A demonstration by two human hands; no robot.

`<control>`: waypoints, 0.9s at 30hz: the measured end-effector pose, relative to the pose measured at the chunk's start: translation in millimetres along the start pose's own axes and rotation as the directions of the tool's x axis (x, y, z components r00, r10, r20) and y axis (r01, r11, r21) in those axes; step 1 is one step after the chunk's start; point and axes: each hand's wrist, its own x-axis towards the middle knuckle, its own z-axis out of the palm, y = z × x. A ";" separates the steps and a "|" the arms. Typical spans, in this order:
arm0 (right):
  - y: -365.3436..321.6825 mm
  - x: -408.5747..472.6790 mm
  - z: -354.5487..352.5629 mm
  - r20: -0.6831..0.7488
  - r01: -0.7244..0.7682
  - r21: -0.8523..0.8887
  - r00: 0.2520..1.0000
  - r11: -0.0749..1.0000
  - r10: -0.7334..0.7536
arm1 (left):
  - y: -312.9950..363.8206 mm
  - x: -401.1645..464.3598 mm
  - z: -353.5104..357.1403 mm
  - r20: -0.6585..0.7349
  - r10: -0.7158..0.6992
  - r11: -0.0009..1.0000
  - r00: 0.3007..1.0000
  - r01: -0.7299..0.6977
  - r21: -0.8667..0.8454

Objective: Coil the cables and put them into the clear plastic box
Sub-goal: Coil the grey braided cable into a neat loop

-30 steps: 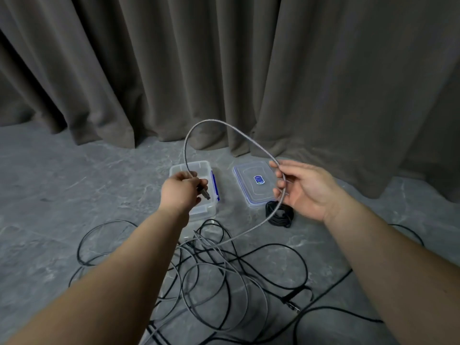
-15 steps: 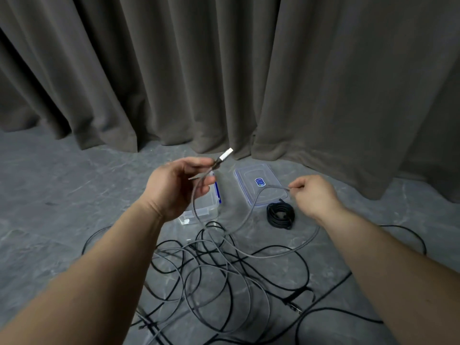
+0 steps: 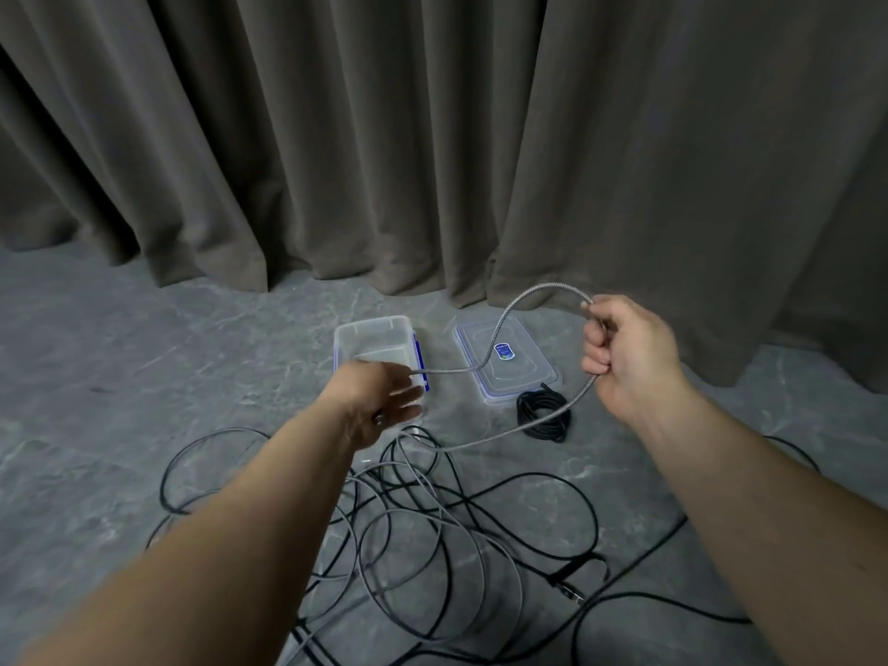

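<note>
A dark curtain (image 3: pixel 432 137) is hung behind a grey floor (image 3: pixel 120 367) strewn with loose cables (image 3: pixel 432 545). The clear box (image 3: pixel 375 338) is set beside its lid (image 3: pixel 519 372). The braided cable (image 3: pixel 499 329) is gripped by the right hand (image 3: pixel 629 358) and pinched near its end by the left hand (image 3: pixel 379 401).

Half a second ago the left hand (image 3: pixel 379 401) was raised with the metal plug of the grey braided cable (image 3: pixel 499 329) pointing up from its fingers; now it has dropped low in front of the clear plastic box (image 3: pixel 372 336), blurred, the cable running out from it to the right. The right hand (image 3: pixel 629 353) has risen and closed into a fist round the cable, which now arches up from the left hand over the clear lid with blue rim (image 3: pixel 524 372) into that fist.
</note>
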 end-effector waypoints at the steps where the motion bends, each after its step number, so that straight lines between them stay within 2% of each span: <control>1: 0.2 -0.6 1.1 0.018 0.012 -0.003 1.000 1.000 -0.012 | -0.7 -1.2 0.2 0.038 -0.064 0.998 0.997 0.065 -0.028; 3: 2.3 -1.3 2.4 0.056 0.042 -0.050 0.998 0.998 -0.040 | -0.6 -1.0 0.2 0.062 -0.086 0.996 0.994 0.084 0.030; 5: 6.2 -3.5 3.7 0.130 0.070 -0.166 0.990 0.984 -0.048 | 3.0 -3.6 3.1 0.060 0.028 0.994 0.998 -0.034 0.105; 7: 10.8 -6.8 5.5 0.224 0.095 -0.302 0.974 0.948 -0.026 | 8.7 -10.3 8.1 0.110 0.161 0.985 0.981 -0.168 0.051; 9: 15.5 -10.5 7.7 0.303 0.138 -0.404 0.953 0.904 -0.011 | 13.9 -21.2 12.7 0.236 0.213 0.976 0.948 -0.220 0.003; 12: 22.2 -14.1 13.6 0.375 0.209 -0.468 0.927 0.859 -0.021 | 14.9 -29.5 17.5 0.417 0.189 0.976 0.889 -0.215 0.018; 17: 27.7 -13.9 16.4 0.388 0.197 -0.398 0.921 0.896 -0.030 | 15.1 -34.2 18.0 0.501 0.207 0.975 0.840 -0.220 -0.034; 20: 28.3 -17.9 20.1 0.426 0.178 -0.388 0.905 0.904 0.005 | 16.2 -35.9 24.9 0.427 0.339 0.934 0.838 -0.355 -0.043; 23: 29.5 -17.0 27.6 0.321 0.151 -0.351 0.947 0.924 -0.033 | 15.9 -38.2 38.2 0.325 0.426 0.898 0.844 -0.438 -0.040; 25: 30.0 -13.5 28.3 0.238 0.099 -0.295 0.971 0.950 -0.027 | 16.8 -40.5 42.1 0.327 0.384 0.916 0.863 -0.401 -0.018; 27: 28.8 -11.2 25.3 0.194 0.041 -0.247 0.981 0.968 0.008 | 17.3 -41.6 38.7 0.380 0.320 0.923 0.868 -0.376 0.081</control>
